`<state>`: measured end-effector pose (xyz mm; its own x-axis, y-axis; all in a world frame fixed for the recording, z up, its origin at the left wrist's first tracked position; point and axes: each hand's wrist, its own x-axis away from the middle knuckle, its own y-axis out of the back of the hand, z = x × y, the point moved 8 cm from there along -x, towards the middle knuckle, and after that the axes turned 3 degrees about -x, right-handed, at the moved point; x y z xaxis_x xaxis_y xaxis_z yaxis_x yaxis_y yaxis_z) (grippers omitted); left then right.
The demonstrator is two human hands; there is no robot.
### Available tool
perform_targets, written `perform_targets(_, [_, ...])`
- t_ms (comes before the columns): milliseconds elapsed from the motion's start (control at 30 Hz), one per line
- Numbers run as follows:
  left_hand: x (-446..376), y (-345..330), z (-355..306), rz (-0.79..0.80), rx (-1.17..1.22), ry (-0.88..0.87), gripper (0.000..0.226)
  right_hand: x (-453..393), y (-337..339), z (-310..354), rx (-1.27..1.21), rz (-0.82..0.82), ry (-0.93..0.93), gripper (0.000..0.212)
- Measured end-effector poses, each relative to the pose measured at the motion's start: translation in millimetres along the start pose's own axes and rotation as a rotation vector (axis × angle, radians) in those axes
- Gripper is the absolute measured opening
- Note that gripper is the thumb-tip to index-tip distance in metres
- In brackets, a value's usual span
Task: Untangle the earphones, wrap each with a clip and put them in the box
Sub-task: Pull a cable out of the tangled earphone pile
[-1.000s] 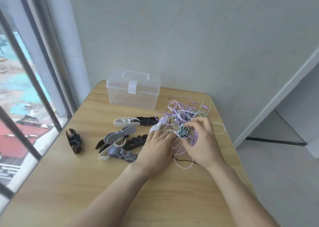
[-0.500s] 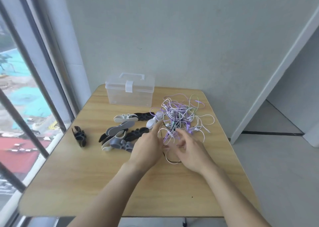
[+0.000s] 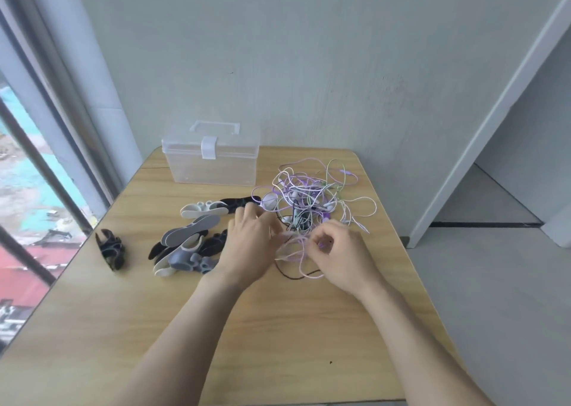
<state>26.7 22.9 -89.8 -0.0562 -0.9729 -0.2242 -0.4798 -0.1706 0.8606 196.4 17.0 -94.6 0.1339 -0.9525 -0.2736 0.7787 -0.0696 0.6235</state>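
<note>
The person is at the untangling step. The earphones [image 3: 312, 201] lie in a messy pile just right of the box [image 3: 213, 166]. The right hand [image 3: 343, 254] pinches a pale cord; the left hand [image 3: 250, 242] has curled fingers on the cords. Next, one cord must come free gently.

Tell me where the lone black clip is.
In the head view, the lone black clip lies at the table's left edge by the window, apart from the clip pile to its right.
</note>
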Motion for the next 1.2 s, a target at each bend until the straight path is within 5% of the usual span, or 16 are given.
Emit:
perform_targets(200, [7.3,67.1,0.3,-0.376,0.672,0.137,0.010,-1.4,40.3,-4.4,0.021,-0.217,-0.021,0.011])
perform_targets(300, [10.0,75.2,-4.3,-0.328,0.916,0.184,0.011,2.8,60.2,19.3,-0.095,-0.387,0.067,0.020])
perform_targets(400, [12.0,71.0,-26.5,-0.158,0.864,0.059,0.010,-4.5,48.9,64.6,-0.168,-0.245,0.249,0.041])
perform_targets(467, [14.9,67.6,-34.2,-0.113,0.803,-0.005,0.009,-14.2,27.8,75.5,-0.173,-0.079,0.232,0.035])
perform_targets(567, [14.7,69.4,-22.8,-0.153,0.594,-0.006,0.013,-23.0,26.4,71.4,-0.282,-0.088,0.103,0.004])
perform_targets(733, [14.7,99.2,11.4,-0.309,0.404,0.131,0.019,-25.3,29.9,60.4,-0.437,0.059,0.007,0.011])
perform_targets(933, [12.9,105.9,53.2,-0.383,1.421,0.406,0.020,-23.3,20.9,35.4,-0.213,0.120,-0.042,0.013])
perform_targets(1100, [13.7,103.1,65.0,-0.408,1.716,0.427,0.029,-21.6,21.5,37.0,-0.204,0.072,0.025,0.013])
perform_targets(1200, [16.2,110.1,82.3,-0.388,1.587,0.457,0.029,-20.8,38.4,33.8,-0.367,-0.045,-0.043,0.015])
